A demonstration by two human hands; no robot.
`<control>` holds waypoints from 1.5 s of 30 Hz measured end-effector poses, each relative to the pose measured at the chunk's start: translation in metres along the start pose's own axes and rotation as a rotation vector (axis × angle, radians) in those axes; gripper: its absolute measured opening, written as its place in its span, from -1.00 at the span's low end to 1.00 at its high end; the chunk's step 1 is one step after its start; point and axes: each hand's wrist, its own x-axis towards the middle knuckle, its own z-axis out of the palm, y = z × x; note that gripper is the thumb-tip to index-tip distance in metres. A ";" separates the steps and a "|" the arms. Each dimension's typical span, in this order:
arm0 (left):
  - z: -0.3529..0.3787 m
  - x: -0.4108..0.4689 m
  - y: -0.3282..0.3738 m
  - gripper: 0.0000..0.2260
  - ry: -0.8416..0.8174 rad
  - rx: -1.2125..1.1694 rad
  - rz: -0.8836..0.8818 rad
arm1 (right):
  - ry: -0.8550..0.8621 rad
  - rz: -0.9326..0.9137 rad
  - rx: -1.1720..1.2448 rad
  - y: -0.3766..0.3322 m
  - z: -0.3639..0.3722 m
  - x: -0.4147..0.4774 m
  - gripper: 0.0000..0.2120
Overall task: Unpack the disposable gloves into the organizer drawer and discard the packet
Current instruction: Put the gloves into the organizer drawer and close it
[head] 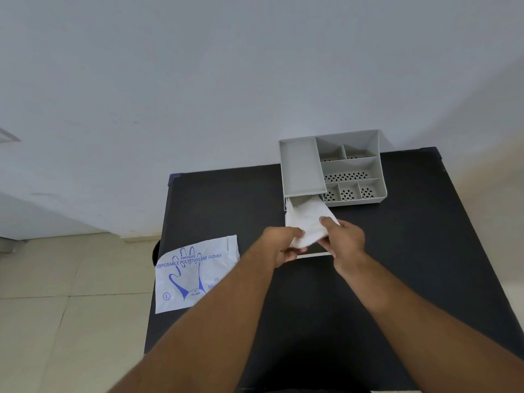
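Observation:
A grey organizer (351, 165) with several compartments stands at the far edge of the black table (397, 265). Its drawer (313, 255) is pulled out toward me, mostly hidden under a stack of white translucent gloves (304, 219) lying in it. My left hand (283, 246) grips the near left end of the stack. My right hand (344, 236) pinches the stack's near right side. The white packet (195, 275), printed in blue with a glove outline, lies flat at the table's left edge, partly overhanging it.
A pale wall rises right behind the table. Beige tiled floor (71, 307) lies to the left. A dark round object (156, 252) peeks out below the table's left edge, behind the packet.

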 end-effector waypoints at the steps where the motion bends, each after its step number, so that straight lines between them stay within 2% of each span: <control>1: 0.001 0.000 -0.001 -0.84 0.016 -0.039 0.008 | -0.024 -0.006 -0.048 0.001 0.000 -0.002 -0.87; 3: 0.004 0.000 -0.004 -0.91 0.047 -0.097 0.020 | -0.066 -0.034 -0.123 0.004 -0.001 -0.005 -0.84; 5: 0.008 0.002 -0.006 -0.89 0.086 -0.088 0.058 | -0.074 -0.077 -0.149 0.007 -0.001 -0.007 -0.77; 9: 0.017 0.003 -0.009 -0.83 0.315 0.308 0.335 | 0.007 -0.185 -0.281 0.014 0.002 -0.008 -0.60; 13: 0.024 -0.009 -0.010 -0.74 0.407 0.582 0.543 | 0.019 -0.417 -0.620 0.018 0.002 -0.009 -0.60; 16: 0.025 -0.009 -0.012 -0.71 0.407 0.586 0.559 | 0.043 -0.507 -0.798 0.017 0.001 -0.011 -0.62; 18: 0.025 -0.009 -0.011 -0.80 0.366 0.438 0.527 | 0.052 -0.531 -0.852 0.016 -0.001 -0.012 -0.62; 21: 0.025 -0.008 -0.011 -0.94 0.293 0.252 0.481 | 0.052 -0.508 -0.837 0.014 -0.006 -0.012 -0.58; 23: 0.024 -0.005 -0.013 -0.89 0.248 0.258 0.488 | 0.043 -0.489 -0.801 0.014 -0.008 -0.011 -0.55; 25: 0.024 -0.004 -0.016 -0.73 0.220 0.296 0.517 | 0.026 -0.485 -0.764 0.016 -0.009 -0.010 -0.54; 28: 0.023 -0.002 -0.020 -0.62 0.211 0.371 0.590 | -0.006 -0.470 -0.743 0.020 -0.010 -0.008 -0.61; 34: 0.017 -0.001 -0.026 -0.58 0.202 0.523 0.680 | -0.099 -0.396 -0.755 0.026 -0.007 -0.008 -0.65; 38: 0.016 0.000 -0.028 -0.58 0.174 0.704 0.756 | -0.144 -0.416 -0.808 0.023 -0.005 -0.007 -0.68; 41: 0.016 0.001 -0.029 -0.57 0.187 0.781 0.803 | -0.125 -0.426 -0.816 0.018 -0.004 -0.006 -0.75; 45: 0.018 0.002 -0.029 -0.55 0.233 0.766 0.771 | -0.054 -0.461 -0.804 0.013 -0.002 -0.005 -0.83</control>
